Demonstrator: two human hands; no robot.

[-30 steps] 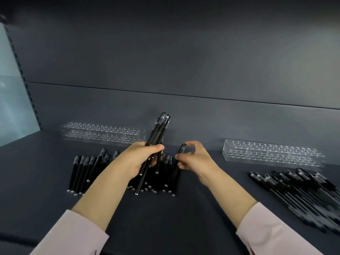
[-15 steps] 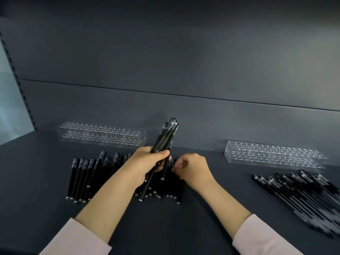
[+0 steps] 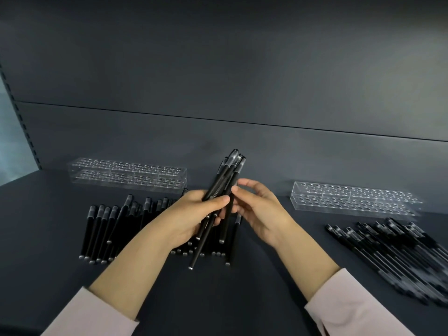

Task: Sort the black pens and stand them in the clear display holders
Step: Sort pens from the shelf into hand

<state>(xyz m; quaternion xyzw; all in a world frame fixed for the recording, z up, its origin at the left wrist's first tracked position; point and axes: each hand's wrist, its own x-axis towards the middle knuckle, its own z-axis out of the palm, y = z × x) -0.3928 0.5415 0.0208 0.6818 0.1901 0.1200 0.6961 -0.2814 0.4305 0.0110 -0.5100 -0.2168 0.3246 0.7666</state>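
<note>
Head camera: looks forward and down on a dark grey shelf (image 3: 254, 299) with a grey back panel (image 3: 218, 69) behind it; both forearms reach in from the bottom edge
Left hand (image 3: 194, 214): fingers and thumb curled round a bundle of black pens (image 3: 228, 175), gripping it about mid-length; thumb lies across the front
Bundle: held above the shelf, tilted with the capped ends up and to the right; the lower ends splay out below the hand at uneven lengths
Right hand (image 3: 261, 212): half-closed just right of the bundle; thumb tip and curled fingers meet on the outer pen (image 3: 224, 231), which hangs steeper than the rest; index finger reaches behind the bundle
Row of pens (image 3: 104, 229): lies flat on the shelf under and left of the hands, side by side, caps toward the back panel
Pile of pens (image 3: 392, 251): lies loose at the right, slanted and overlapping; blurred
Left holder (image 3: 128, 177): clear, drilled with holes, at the back behind the row; no pens stand in it
Right holder (image 3: 351, 198): same kind, at the back right, behind the pile; likewise unfilled
Sleeves (image 3: 351, 309): pale pink, pushed up the forearms
</note>
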